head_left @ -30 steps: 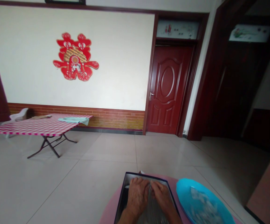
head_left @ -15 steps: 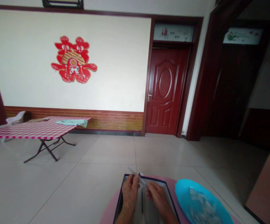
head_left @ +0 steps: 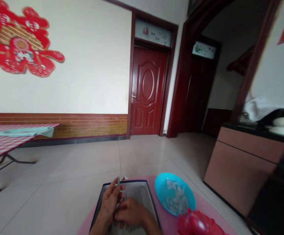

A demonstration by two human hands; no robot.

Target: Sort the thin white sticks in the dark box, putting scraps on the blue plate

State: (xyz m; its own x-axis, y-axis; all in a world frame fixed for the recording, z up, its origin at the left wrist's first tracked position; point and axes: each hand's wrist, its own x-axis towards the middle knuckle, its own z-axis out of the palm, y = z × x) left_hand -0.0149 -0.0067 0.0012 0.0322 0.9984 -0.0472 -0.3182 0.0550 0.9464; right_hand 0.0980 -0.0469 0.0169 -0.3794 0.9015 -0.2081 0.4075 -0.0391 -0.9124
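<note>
Sticking up from the left hand (head_left: 109,201), a small thin piece (head_left: 118,180) is being pinched near the far edge of an open box (head_left: 137,181). The right hand (head_left: 132,211) is being held low, just beside the left one, with its fingers being curled in. Whether anything is being gripped by it cannot be told, since its fingertips are partly being hidden. Both hands are being held over the box, and thin pale strips (head_left: 140,193) are being seen inside it, side by side. The box is being held up by a pink table (head_left: 165,223). To the right of the box, many small pale bits (head_left: 177,199) are being held in a blue bowl (head_left: 159,185). Near the bowl, a shiny red thing (head_left: 197,223) is being cut off by the bottom of the view.
</note>
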